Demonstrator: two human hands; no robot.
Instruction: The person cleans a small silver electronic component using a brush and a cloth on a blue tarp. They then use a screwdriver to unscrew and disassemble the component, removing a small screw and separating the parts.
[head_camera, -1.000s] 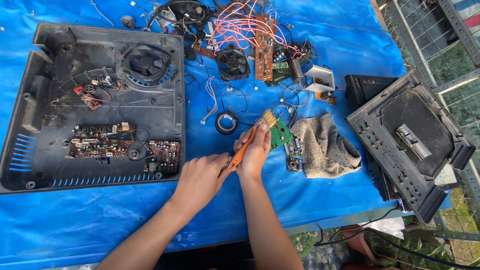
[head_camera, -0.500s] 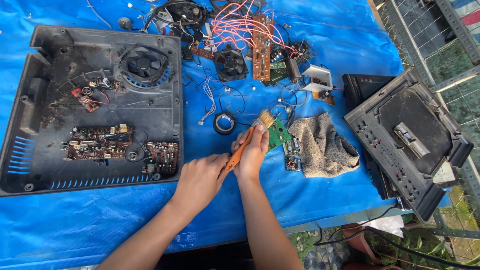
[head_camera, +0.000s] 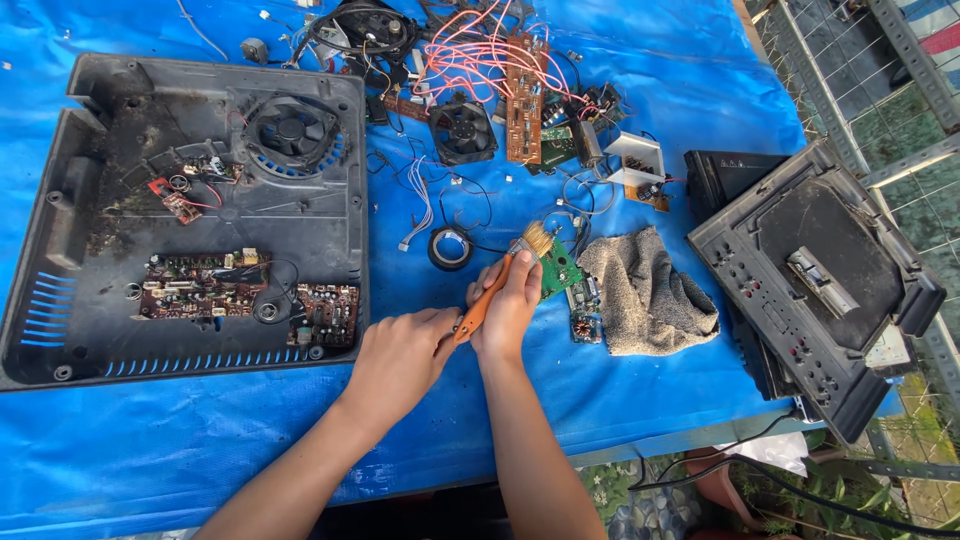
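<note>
Arms: two, bare from wrist to elbow, no sleeves in view.
Left hand (head_camera: 400, 357): bare, ungloved, at 6 o'clock of the view.
Right hand (head_camera: 507, 310): bare, ungloved, no ring or watch visible.

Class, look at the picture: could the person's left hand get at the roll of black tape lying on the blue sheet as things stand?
Probably yes. The left hand lies below the black tape roll, with only bare blue sheet and thin wires between them. The brush sits just to the right, not across the way.
</note>
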